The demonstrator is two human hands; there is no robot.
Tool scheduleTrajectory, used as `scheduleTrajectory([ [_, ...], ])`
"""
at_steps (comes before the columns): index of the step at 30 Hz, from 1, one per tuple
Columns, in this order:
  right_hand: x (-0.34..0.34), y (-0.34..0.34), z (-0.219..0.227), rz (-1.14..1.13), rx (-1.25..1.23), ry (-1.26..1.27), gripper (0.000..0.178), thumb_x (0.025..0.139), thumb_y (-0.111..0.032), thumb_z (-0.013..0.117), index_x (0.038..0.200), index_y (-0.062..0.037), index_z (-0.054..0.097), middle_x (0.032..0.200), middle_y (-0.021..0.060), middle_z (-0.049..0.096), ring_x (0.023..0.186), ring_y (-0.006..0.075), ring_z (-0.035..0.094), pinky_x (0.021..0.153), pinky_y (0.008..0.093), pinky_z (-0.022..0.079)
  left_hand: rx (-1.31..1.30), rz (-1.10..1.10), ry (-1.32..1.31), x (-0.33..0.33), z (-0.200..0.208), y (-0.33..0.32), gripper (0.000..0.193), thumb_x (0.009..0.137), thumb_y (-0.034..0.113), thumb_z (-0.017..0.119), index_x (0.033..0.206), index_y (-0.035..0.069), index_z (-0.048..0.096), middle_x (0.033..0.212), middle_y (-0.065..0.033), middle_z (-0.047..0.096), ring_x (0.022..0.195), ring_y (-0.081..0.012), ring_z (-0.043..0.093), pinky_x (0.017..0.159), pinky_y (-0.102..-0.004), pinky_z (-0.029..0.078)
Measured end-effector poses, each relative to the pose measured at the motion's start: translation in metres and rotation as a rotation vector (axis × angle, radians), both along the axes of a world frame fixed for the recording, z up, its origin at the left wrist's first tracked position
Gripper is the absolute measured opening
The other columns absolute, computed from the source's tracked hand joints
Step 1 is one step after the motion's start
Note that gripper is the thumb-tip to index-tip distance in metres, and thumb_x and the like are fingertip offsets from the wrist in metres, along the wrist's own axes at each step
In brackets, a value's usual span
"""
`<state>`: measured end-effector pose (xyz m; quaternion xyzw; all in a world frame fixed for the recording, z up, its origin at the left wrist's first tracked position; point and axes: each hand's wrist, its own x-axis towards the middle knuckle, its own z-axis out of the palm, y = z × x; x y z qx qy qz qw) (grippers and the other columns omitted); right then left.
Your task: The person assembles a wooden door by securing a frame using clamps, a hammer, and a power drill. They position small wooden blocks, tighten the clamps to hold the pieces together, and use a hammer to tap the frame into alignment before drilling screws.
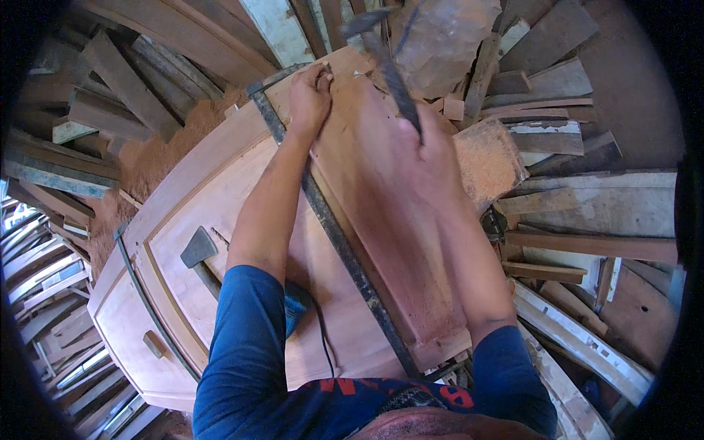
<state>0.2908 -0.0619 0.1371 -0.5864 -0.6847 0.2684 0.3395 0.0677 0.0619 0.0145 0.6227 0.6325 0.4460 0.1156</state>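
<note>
A reddish-brown wooden door (271,330) with framed panels lies in front of me. My right hand (433,150) is wrapped round the handle of a hammer (396,84), raised above the door's far right part and slightly blurred. At the door's far end, my left hand (311,95) rests on the wood with its fingers curled together. Whatever those fingers hold, if anything, is too small to make out. Just left of that hand, a long dark bar clamp (345,257) runs across the door toward me.
A second bar clamp (150,297) crosses the door at left. On it lie a hatchet (199,248), a blue power tool (295,306) with a black cord and a small wood block (152,343). Sawdust (158,158), a clear plastic bag (444,44) and stacked boards (587,198) surround it.
</note>
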Motion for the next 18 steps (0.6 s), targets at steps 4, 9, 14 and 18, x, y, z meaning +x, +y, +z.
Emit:
scheduleTrajectory([
  [4, -0.024, 0.037, -0.009, 0.109, -0.259, -0.362, 0.032, 0.103, -0.023, 0.053, 0.130, -0.0063, 0.053, 0.102, 0.0278, 0.069, 0.101, 0.0513, 0.064, 0.083, 0.0508, 0.051, -0.111, 0.008, -0.073, 0.001, 0.003, -0.004, 0.022, 0.091, 0.014, 0.069, 0.109, 0.003, 0.073, 0.103, -0.0209, 0.072, 0.104, -0.0396, 0.065, 0.093, -0.0459, 0.051],
  [9, -0.037, 0.030, 0.040, 0.103, 0.095, -0.146, 0.034, 0.105, -0.031, 0.048, 0.125, -0.0047, 0.054, 0.100, 0.0299, 0.069, 0.094, 0.0520, 0.067, 0.080, 0.0618, 0.050, 0.088, 0.078, 0.050, -0.014, 0.012, -0.022, 0.052, 0.085, 0.017, 0.077, 0.132, 0.000, 0.062, 0.131, -0.0242, 0.063, 0.121, -0.0415, 0.060, 0.103, -0.0452, 0.047],
  [14, -0.046, 0.013, 0.045, -0.025, 0.398, 0.000, 0.031, 0.103, -0.028, 0.051, 0.123, -0.0041, 0.053, 0.098, 0.0317, 0.068, 0.093, 0.0536, 0.065, 0.082, 0.0593, 0.049, 0.044, 0.178, 0.133, 0.052, 0.045, -0.130, 0.073, 0.086, 0.017, 0.075, 0.146, -0.008, 0.041, 0.149, -0.0344, 0.042, 0.140, -0.0517, 0.038, 0.118, -0.0557, 0.030],
  [18, -0.034, 0.030, -0.034, 0.064, -0.196, -0.337, 0.029, 0.104, -0.027, 0.052, 0.118, -0.0012, 0.051, 0.096, 0.0352, 0.065, 0.094, 0.0542, 0.063, 0.081, 0.0538, 0.050, -0.514, 0.224, 0.210, 0.090, 0.041, -0.242, 0.079, 0.097, 0.036, 0.063, 0.155, -0.005, 0.029, 0.163, -0.0321, 0.020, 0.154, -0.0483, 0.013, 0.122, -0.0641, 0.014],
])
